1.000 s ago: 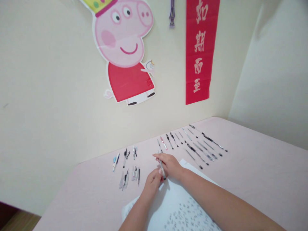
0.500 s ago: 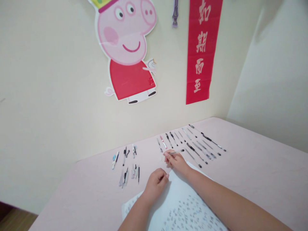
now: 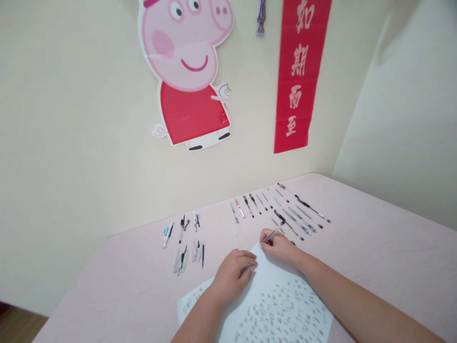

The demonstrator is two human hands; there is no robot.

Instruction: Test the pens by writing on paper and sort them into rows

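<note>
My right hand (image 3: 280,248) pinches a slim clear-barrelled pen (image 3: 273,233) at the far edge of the white paper (image 3: 266,267). The pen leans, its dark end up and to the right, its lower end among my fingertips. Over the left part of the sheet, my left hand (image 3: 235,272) is curled closed. A small dark piece (image 3: 246,268) shows between its thumb and fingers; its kind I cannot make out. Rows of small handwritten marks cover the near part of the paper.
Several pens (image 3: 300,216) lie in slanting rows at the back right of the pink tabletop (image 3: 117,281). Small groups of pens and pen parts (image 3: 182,259) lie to the left. A cartoon pig cutout (image 3: 194,112) and a red banner (image 3: 298,95) hang on the wall.
My right hand has moved right and nearer with the pen, now tilted more steeply over the paper's far edge. A dark piece now shows in my left hand. The view has shifted slightly.
</note>
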